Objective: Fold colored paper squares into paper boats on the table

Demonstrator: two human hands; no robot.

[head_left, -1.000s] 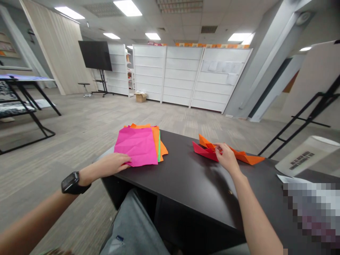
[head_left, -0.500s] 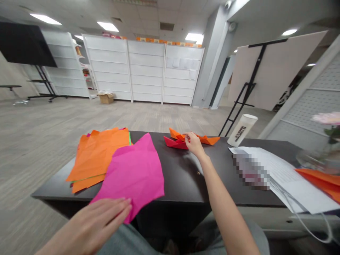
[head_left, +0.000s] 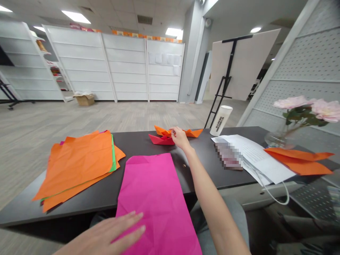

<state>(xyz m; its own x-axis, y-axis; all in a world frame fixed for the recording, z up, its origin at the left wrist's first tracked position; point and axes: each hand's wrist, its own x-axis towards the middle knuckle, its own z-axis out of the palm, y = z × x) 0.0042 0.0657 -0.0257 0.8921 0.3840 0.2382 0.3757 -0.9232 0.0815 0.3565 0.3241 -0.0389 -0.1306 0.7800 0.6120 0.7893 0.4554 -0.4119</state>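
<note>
A large pink sheet of paper (head_left: 156, 191) lies partly on the dark table and reaches over its near edge toward my lap. My left hand (head_left: 114, 230) rests flat on its lower left part, fingers stretched out. At the far edge of the table, my right hand (head_left: 179, 136) has its fingers closed at the right end of a red paper boat (head_left: 160, 140). Orange paper boats (head_left: 195, 133) stand right behind and beside it, partly covered by that hand. The exact grip of the fingertips is hard to see.
A stack of orange and green paper sheets (head_left: 79, 166) lies at the left. To the right are a white cylinder (head_left: 221, 120), printed sheets (head_left: 255, 156) with a cable, a blurred flat item (head_left: 228, 156), folded orange paper (head_left: 300, 161) and a flower vase (head_left: 278, 140).
The pink sheet has come right and nearer, now lying straighter, with my left hand moving along on it. My right hand stays at the boats. The camera view has turned right.
</note>
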